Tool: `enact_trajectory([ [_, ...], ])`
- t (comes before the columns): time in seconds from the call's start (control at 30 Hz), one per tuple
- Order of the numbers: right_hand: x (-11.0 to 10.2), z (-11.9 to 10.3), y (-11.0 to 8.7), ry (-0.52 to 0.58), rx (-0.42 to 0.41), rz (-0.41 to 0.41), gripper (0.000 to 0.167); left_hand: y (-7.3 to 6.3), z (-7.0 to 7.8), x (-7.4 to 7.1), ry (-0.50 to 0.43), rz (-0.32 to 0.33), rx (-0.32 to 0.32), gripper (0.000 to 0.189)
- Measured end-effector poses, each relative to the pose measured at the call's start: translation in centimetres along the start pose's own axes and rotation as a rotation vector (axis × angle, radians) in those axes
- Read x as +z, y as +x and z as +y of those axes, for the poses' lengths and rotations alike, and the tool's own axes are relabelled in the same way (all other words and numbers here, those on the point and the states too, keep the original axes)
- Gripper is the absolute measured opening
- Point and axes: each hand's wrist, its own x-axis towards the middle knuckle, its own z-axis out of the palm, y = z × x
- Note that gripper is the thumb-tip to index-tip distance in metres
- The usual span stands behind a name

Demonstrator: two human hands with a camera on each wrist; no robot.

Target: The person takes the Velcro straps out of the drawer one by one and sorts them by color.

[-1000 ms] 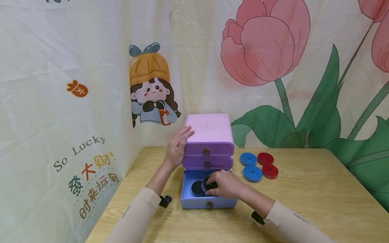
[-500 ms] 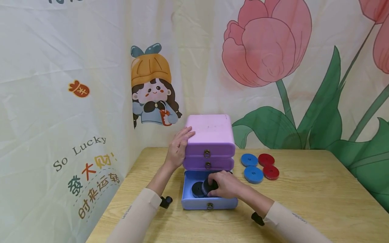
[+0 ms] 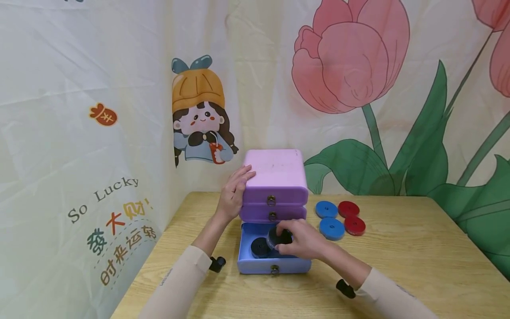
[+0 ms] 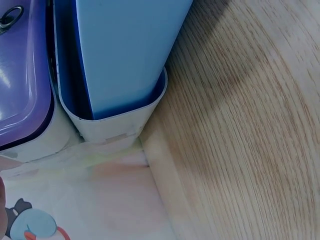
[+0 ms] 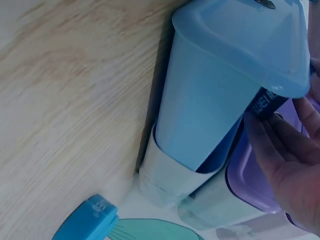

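In the head view a small drawer cabinet [image 3: 275,170] has a pink top and purple drawer fronts. Its lowest drawer, a blue drawer [image 3: 255,266], is pulled out. My left hand [image 3: 231,195] rests against the cabinet's upper left side, fingers lying over the top edge. Fingers and thumb of my right hand [image 3: 300,239] pinch a black tape roll [image 3: 274,240], tilted over the drawer. A second black tape roll [image 3: 260,248] lies flat inside, to its left. White lettering shows on the held roll's edge in the right wrist view, where the drawer's front partly covers it.
Two blue tape rolls [image 3: 332,228] and two red tape rolls [image 3: 354,225] lie on the wooden table [image 3: 398,257], right of the cabinet. A printed cloth [image 3: 267,88] hangs close behind. Purple drawers [image 3: 255,213] with ring pulls sit just above the blue one.
My right hand has shifted slightly right and up, raising the black tape roll and tilting it differently. The left hand has stayed on the cabinet.
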Motion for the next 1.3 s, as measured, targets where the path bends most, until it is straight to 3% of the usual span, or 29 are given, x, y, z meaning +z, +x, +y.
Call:
enact_trajectory([
  [0.27,-0.8,0.2,-1.3,0.033,0.035,0.084,0.022,0.0,-0.1,0.1,-0.006,0.000,-0.012,0.042],
  [0.6,-2.0,1.5,-2.3,0.025,0.023,0.118,0.019,0.0,-0.1,0.1,0.009,0.004,-0.009,0.043],
  [1.3,-5.8,5.5,-5.0,-0.050,0.153,0.235,0.018,0.0,-0.1,0.1,0.007,-0.002,-0.016,0.044],
])
